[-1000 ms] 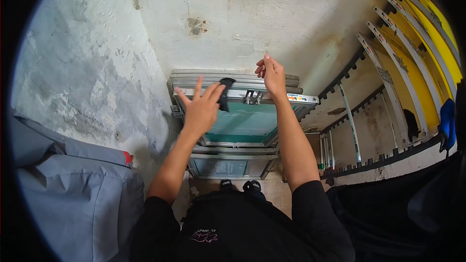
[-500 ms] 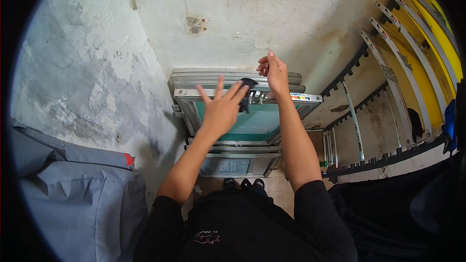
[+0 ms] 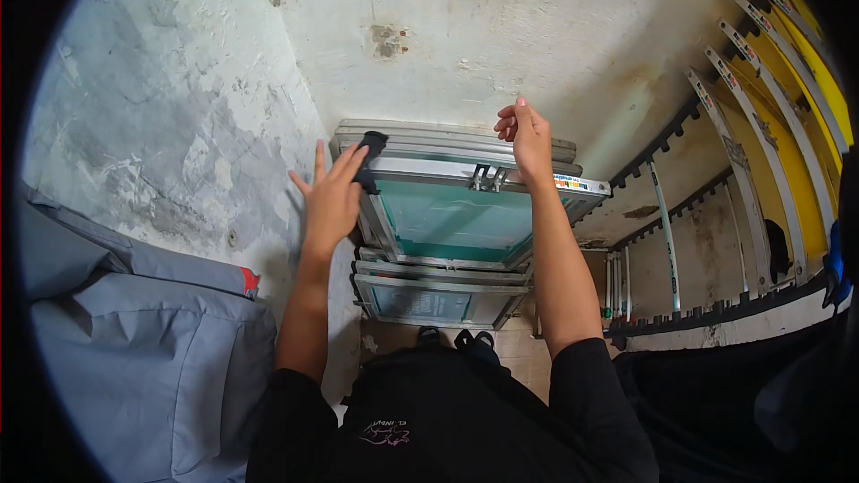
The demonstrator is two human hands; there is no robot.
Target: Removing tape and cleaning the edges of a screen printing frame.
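A stack of aluminium-framed printing screens leans upright against the rough whitewashed wall (image 3: 501,27), and the front one, a grey metal frame stretched with teal-green mesh (image 3: 452,215), is tipped slightly off the others, probably so it can be parted from the pile. The left hand (image 3: 333,197) sits at about nine o'clock from that frame, fingers spread and flat, its fingertips resting on a small black clamp-like piece (image 3: 370,159) at the frame's upper left corner; the grip here is released, pressing rather than closing, which would steady the corner without bearing weight. The right hand (image 3: 530,136) stands at about one o'clock on the top rail, just right of a pair of small metal brackets (image 3: 488,179); its fingers are curled loosely above the rail and I cannot tell whether they pinch anything, though the heel seems to rest against the frame, holding it from falling forward. More screens (image 3: 429,300) stand lower in the stack, near the person's dark shoes (image 3: 456,338) at six o'clock. At three o'clock a toothed black rack (image 3: 707,317) holds yellow-meshed frames (image 3: 805,116) on edge, kept apart by its notches. A grey cloth-covered bulk (image 3: 134,349) lies at eight o'clock.
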